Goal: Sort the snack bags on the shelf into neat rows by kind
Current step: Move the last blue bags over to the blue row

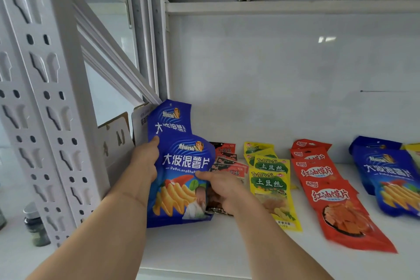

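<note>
While both hands [145,161] grip blue bags [181,166], labelled DaBoLangShuPian, yellow TuDouSi bags [270,179] beside.

Dark jar [34,225] beside perforated white upright [48,107].

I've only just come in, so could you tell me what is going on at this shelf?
A person is sorting snack bags on a white shelf. Both hands hold blue chip bags upright at the shelf's left end: the left hand grips their left edge, the right hand their right edge. Rows already lie alongside: dark red-and-black bags, yellow bags, red bags, and more blue bags at far right.
</note>
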